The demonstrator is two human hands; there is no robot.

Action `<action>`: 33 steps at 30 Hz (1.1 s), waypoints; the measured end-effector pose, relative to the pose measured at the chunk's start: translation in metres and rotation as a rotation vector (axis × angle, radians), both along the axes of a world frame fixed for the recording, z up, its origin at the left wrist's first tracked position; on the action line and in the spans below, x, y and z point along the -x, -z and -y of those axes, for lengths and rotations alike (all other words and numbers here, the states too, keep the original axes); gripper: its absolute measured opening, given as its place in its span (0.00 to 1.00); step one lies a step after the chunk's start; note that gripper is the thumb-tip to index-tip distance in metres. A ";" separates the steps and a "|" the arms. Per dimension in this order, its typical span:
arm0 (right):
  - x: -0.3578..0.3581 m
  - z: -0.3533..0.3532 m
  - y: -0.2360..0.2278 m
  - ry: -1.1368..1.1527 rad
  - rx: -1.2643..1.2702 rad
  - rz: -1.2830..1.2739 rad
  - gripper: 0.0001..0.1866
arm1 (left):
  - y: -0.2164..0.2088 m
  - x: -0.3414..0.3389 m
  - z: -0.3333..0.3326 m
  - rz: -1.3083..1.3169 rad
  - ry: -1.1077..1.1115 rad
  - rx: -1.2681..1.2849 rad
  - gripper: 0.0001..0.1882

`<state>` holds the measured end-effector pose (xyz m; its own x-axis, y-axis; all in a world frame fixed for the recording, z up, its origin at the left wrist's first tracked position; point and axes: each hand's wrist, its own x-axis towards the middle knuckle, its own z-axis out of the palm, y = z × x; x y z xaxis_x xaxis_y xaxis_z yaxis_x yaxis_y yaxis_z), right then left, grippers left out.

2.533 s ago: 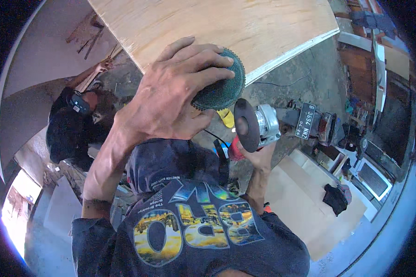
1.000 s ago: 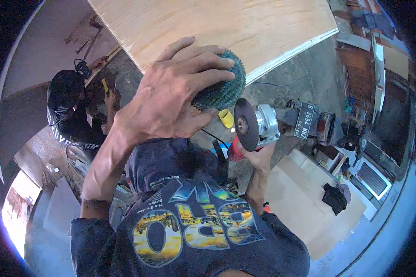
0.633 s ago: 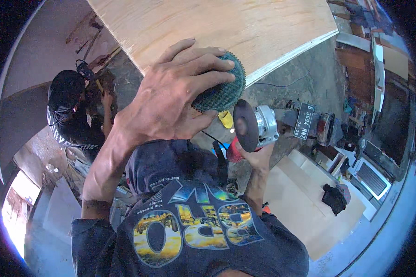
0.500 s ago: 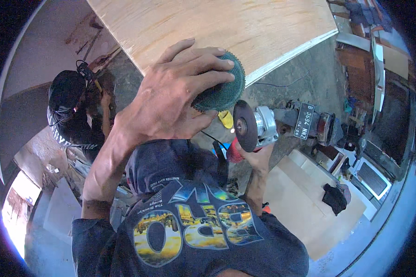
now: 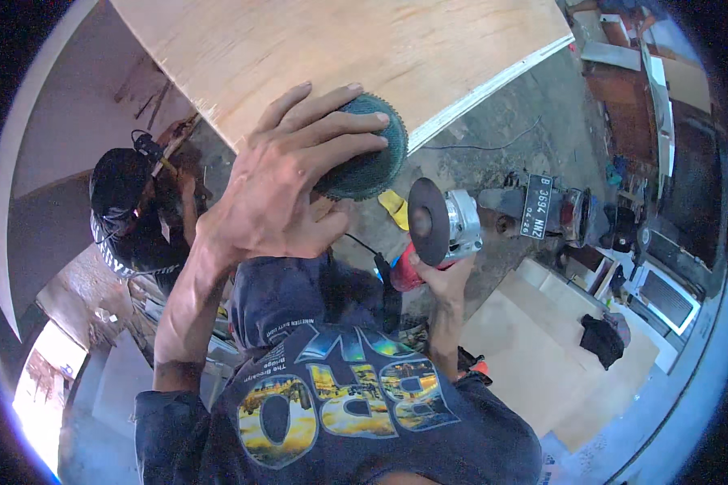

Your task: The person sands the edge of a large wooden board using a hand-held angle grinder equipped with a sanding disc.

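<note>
My left hand (image 5: 287,166) grips a round dark-green mesh disc (image 5: 372,166) with a jagged rim, its fingers laid over the face. The disc is beside the near corner of a plywood board (image 5: 323,48) and overlaps its edge in view. My right hand (image 5: 449,283) is wrapped round the red body of an angle grinder (image 5: 463,222), held upright below and right of the disc. A dark round wheel (image 5: 429,222) is fitted on the grinder's silver head. My right palm is partly hidden by the tool.
Another person (image 5: 129,202) in a dark cap works low at the left. A motorcycle's rear with a plate (image 5: 535,206) stands at right. Behind the grinder lies a yellow thing (image 5: 394,208). Pale boards (image 5: 534,339) bear a black cloth (image 5: 603,341) at lower right.
My left hand and the green disc have shifted slightly left in view, away from the grinder. The grinder's wheel shows a little more of its face. The surroundings have shifted slightly with the view.
</note>
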<state>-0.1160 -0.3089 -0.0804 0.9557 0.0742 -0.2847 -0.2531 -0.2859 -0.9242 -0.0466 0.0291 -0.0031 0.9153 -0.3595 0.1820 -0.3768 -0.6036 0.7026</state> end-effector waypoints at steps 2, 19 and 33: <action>0.004 -0.008 -0.001 0.072 -0.021 0.008 0.53 | 0.001 0.000 0.002 0.004 -0.004 -0.001 0.35; 0.009 0.008 0.007 0.631 -0.654 -0.070 0.36 | -0.013 0.023 0.024 0.205 -0.305 0.219 0.36; 0.039 0.007 0.001 0.583 -1.131 -0.188 0.31 | 0.031 0.154 0.107 -0.363 0.312 -0.068 0.43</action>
<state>-0.1551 -0.3157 -0.0818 0.8807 -0.0513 -0.4709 -0.2274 0.8263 -0.5153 -0.2008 -0.0779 -0.0342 0.7621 -0.6267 -0.1625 -0.2849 -0.5501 0.7850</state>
